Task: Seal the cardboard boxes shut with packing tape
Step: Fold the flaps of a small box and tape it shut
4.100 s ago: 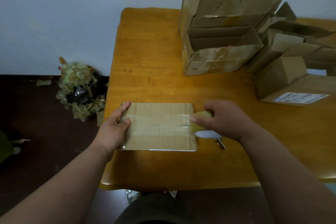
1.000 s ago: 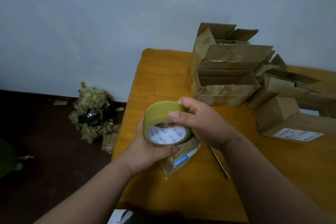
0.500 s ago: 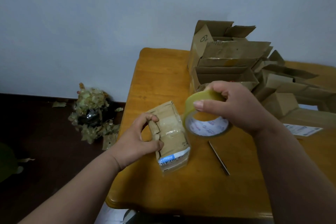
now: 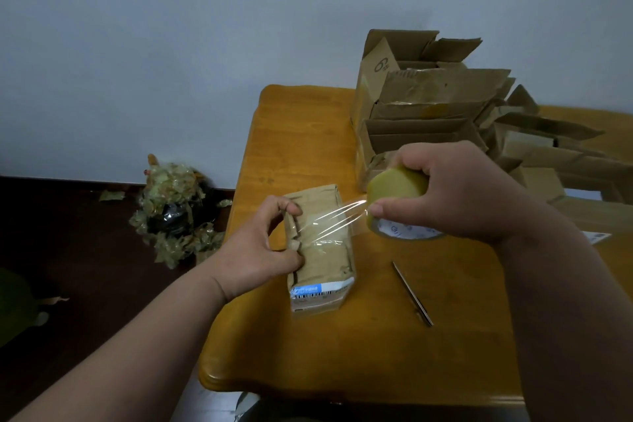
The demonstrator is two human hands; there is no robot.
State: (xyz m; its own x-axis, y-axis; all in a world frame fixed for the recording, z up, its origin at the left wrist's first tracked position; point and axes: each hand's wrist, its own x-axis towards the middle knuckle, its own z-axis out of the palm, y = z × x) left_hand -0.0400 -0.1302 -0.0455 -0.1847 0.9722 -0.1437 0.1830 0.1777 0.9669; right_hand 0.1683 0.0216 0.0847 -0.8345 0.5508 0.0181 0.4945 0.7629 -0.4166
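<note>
A: Tape (image 4: 329,221) runs in a clear strip from the roll (image 4: 397,202) down to the small cardboard box (image 4: 320,250), which stands on edge on the wooden surface (image 4: 294,134) near its 6 o'clock end.

B: And the hands?

A: The left hand (image 4: 263,252) curls round the box's upper left edge, thumb and fingers pinching the flap ends together where the tape's free end sticks. The right hand (image 4: 459,195) grips the roll, fingers wrapped over the top and the thumb on its side, at 3 o'clock from the box and lifted above it.

B: How far along would one judge the job?

A: Early. This box already wears glossy tape on its face, and the strip in hand looks meant for the end seam (not yet pressed down or cut). The pen-like metal tool (image 4: 412,295) lies at 4 o'clock from the box, untouched.

B: And the rest?

A: The stack of open boxes (image 4: 424,106) at 1 o'clock shows flaps up, so most of the sealing seems left. A heap of crumpled tape scraps (image 4: 171,212) sits on the floor at 9 o'clock.
</note>
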